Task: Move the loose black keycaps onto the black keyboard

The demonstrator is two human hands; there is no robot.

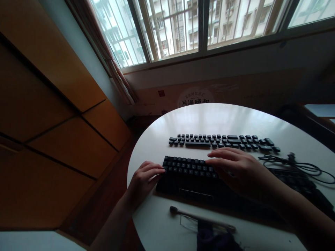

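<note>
A black keyboard (pixel 188 174) lies on the round white table (pixel 225 118). My left hand (pixel 143 180) rests at the keyboard's left edge, fingers curled against its side and top corner. My right hand (pixel 235 169) lies flat over the keys with fingers stretched out to the left, fingertips on the upper rows. Beyond the keyboard, several loose black keycaps (pixel 222 142) stand in rows on the table.
A black cable (pixel 298 165) coils at the right of the table. A thin wire tool with a dark handle (pixel 199 219) lies near the front edge. Orange wooden cabinets (pixel 60 115) stand at left. A barred window (pixel 188 24) is behind.
</note>
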